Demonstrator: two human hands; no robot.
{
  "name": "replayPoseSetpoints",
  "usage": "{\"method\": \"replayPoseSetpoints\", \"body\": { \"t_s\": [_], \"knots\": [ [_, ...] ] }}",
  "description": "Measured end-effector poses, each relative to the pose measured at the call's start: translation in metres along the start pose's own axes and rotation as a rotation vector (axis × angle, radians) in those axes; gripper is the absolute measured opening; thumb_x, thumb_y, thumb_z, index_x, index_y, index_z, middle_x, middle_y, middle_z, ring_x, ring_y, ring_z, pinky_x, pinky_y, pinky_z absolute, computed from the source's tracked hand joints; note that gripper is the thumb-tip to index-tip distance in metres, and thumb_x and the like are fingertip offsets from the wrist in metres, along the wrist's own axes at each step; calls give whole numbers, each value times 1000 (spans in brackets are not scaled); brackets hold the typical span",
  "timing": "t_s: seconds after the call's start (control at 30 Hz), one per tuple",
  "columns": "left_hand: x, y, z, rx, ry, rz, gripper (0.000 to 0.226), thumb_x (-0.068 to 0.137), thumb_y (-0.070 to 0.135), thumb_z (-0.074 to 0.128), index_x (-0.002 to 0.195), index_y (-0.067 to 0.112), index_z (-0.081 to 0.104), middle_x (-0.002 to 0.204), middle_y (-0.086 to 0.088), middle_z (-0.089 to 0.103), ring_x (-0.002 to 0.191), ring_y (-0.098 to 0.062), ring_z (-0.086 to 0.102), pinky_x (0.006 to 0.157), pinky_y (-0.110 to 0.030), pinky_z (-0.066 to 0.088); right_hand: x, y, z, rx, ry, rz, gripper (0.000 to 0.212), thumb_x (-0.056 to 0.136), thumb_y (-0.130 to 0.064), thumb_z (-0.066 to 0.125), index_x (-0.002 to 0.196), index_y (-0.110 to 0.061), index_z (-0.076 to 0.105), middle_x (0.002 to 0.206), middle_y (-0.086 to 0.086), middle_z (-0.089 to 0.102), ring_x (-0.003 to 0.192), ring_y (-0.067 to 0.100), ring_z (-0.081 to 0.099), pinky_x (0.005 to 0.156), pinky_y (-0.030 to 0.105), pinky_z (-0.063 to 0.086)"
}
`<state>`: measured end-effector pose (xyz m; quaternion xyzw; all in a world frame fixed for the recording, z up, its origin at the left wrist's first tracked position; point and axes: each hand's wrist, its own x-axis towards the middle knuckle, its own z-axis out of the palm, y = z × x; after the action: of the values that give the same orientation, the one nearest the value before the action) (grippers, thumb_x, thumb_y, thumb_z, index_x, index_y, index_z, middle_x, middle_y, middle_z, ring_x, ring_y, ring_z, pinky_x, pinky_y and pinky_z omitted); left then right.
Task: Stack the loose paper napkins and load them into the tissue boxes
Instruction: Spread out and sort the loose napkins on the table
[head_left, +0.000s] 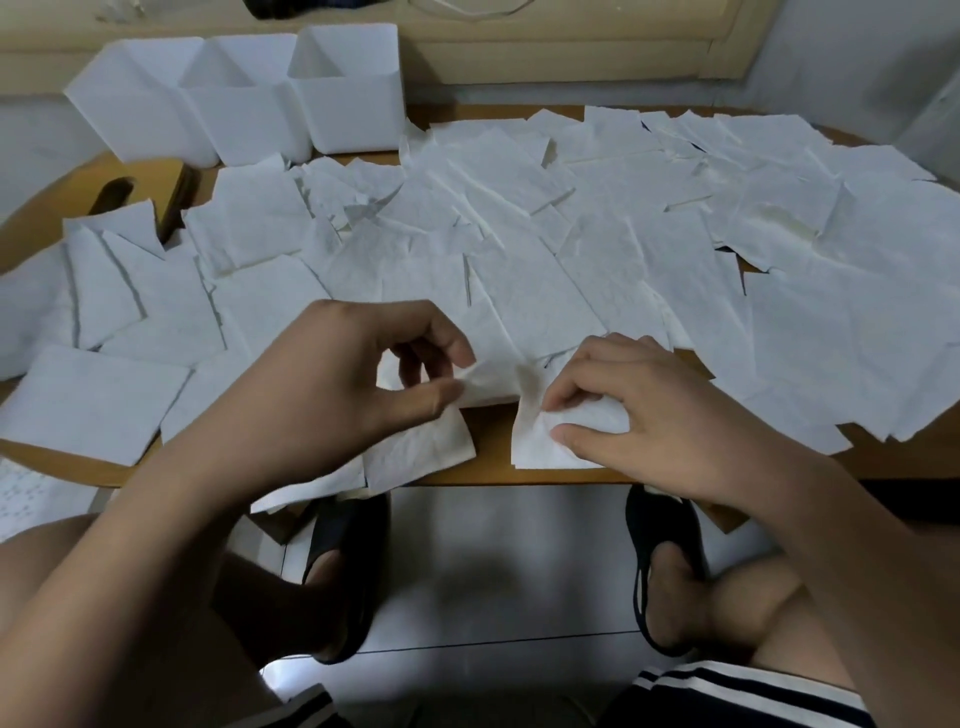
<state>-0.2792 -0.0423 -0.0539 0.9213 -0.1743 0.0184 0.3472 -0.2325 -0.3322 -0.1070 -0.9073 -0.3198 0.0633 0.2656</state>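
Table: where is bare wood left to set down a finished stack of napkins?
Little. Bare table shows at the near edge between the left hand and right hand, both pinching napkins, along the near-right edge, and in a strip at the near-left corner. Everywhere else napkins overlap, up to the white boxes.

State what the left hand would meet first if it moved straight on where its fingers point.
Beyond the napkin it pinches, the left hand would likely meet the right hand, close on that line; depth is unclear.
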Motion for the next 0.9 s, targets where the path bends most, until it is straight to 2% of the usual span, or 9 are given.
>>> {"method": "replayPoseSetpoints", "body": {
  "t_s": [0.07, 0.17, 0.3, 0.4, 0.5, 0.6, 0.67, 0.8, 0.9],
  "knots": [
    [1, 1, -6, -11, 49, -26, 11, 92, 28, 80, 97, 37, 75, 89, 24, 70, 80, 2, 64, 70, -5, 41, 1, -1, 1, -5, 41, 2, 18, 90, -33, 80, 106, -36, 73, 100, -17, 65, 107, 4, 57, 99, 23, 35],
    [2, 5, -13, -89, 121, -48, 10, 94, 24, 79, 93, 33, 76, 91, 16, 74, 76, -4, 61, 66, -11, 43, 4, -7, 2, 52, 140, 53, 31, 88, -41, 83, 115, -36, 69, 104, -19, 64, 107, 4, 58, 94, 21, 38],
    [4, 9, -21, -197, 168, -14, 10, 97, 19, 77, 94, 29, 77, 96, 5, 76, 82, -20, 66, 71, -45, 54, 8, -17, 1, 187, 214, 126, 66, 83, -51, 86, 141, -42, 54, 129, -23, 57, 122, 1, 55, 101, 20, 43],
    [5, 8, -22, -311, 176, 16, 14, 99, 16, 78, 94, 29, 77, 97, 2, 76, 88, -28, 69, 72, -52, 54, 10, -22, 0, 282, 178, 150, 80, 83, -50, 86, 152, -47, 45, 143, -27, 49, 136, -7, 47, 107, 14, 40],
    [8, 6, -21, -429, 194, 29, 7, 98, 14, 77, 96, 21, 77, 91, 1, 73, 85, -24, 67, 72, -40, 51, 13, -22, -1, 391, 170, 107, 52, 90, -42, 82, 137, -43, 60, 136, -24, 56, 131, -6, 53, 104, 13, 42],
    [14, 3, -12, -481, 238, -40, 5, 96, 11, 79, 96, 16, 77, 90, -6, 72, 82, -22, 66, 74, -31, 52, 14, -14, -9, 566, 198, 80, 19, 99, -23, 76, 117, -18, 75, 117, -4, 73, 112, 12, 70, 101, 34, 54],
    [17, 3, -5, -504, 248, -123, 6, 95, 8, 79, 94, 13, 77, 87, -7, 72, 78, -13, 64, 73, -25, 52, 11, -8, -18, 712, 212, 105, 10, 99, -16, 74, 105, -8, 74, 104, 10, 77, 99, 22, 74, 93, 43, 56],
    [22, 3, 11, -458, 177, -246, 5, 92, 12, 80, 91, 12, 76, 87, -16, 71, 73, -14, 61, 74, -30, 53, 0, 6, -37, 755, 251, 166, 13, 89, -24, 80, 99, -15, 76, 99, 16, 79, 96, 46, 74, 90, 53, 59],
    [25, 2, 25, -421, 92, -311, 10, 89, 19, 85, 91, 17, 76, 85, -14, 74, 72, -27, 62, 74, -48, 54, -11, 14, -46, 746, 203, 211, 13, 88, -21, 82, 99, -17, 77, 97, 11, 81, 93, 30, 80, 86, 39, 63]
  ]
}}
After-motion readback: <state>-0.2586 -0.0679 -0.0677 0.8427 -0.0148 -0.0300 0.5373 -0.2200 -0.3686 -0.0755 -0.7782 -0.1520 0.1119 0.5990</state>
